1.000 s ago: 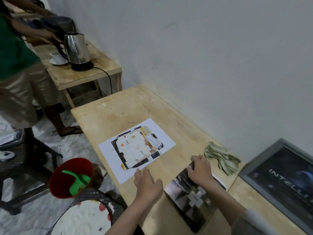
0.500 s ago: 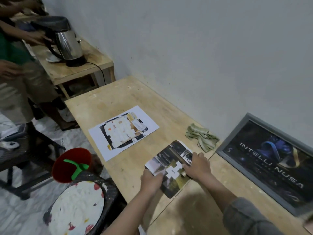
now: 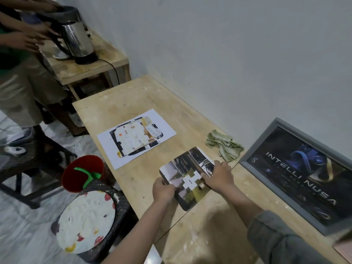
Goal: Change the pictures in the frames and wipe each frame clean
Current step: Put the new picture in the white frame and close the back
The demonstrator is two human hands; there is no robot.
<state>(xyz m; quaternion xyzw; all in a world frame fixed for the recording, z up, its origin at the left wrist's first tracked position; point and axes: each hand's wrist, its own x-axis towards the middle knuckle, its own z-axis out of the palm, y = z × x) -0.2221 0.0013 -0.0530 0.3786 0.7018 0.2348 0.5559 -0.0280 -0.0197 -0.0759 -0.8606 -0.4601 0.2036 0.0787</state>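
Your left hand [image 3: 163, 189] and right hand [image 3: 219, 176] gripped the photo print [image 3: 187, 178] by opposite edges above the table [image 3: 137, 96]. Thin, floppy, likely creases; support the edges. Frame [image 3: 297, 174] just right.

- One second before, the left hand [image 3: 163, 189] lay flat on the wooden table [image 3: 133, 96] beside the dark photo print [image 3: 187, 177]; it since moved onto the print's near-left edge and gripped it.
- The right hand [image 3: 219, 176] shifted from the print's far end to its right edge, fingers over the surface.
- The print, earlier flat on the table, was turned and looked lifted slightly between both hands.
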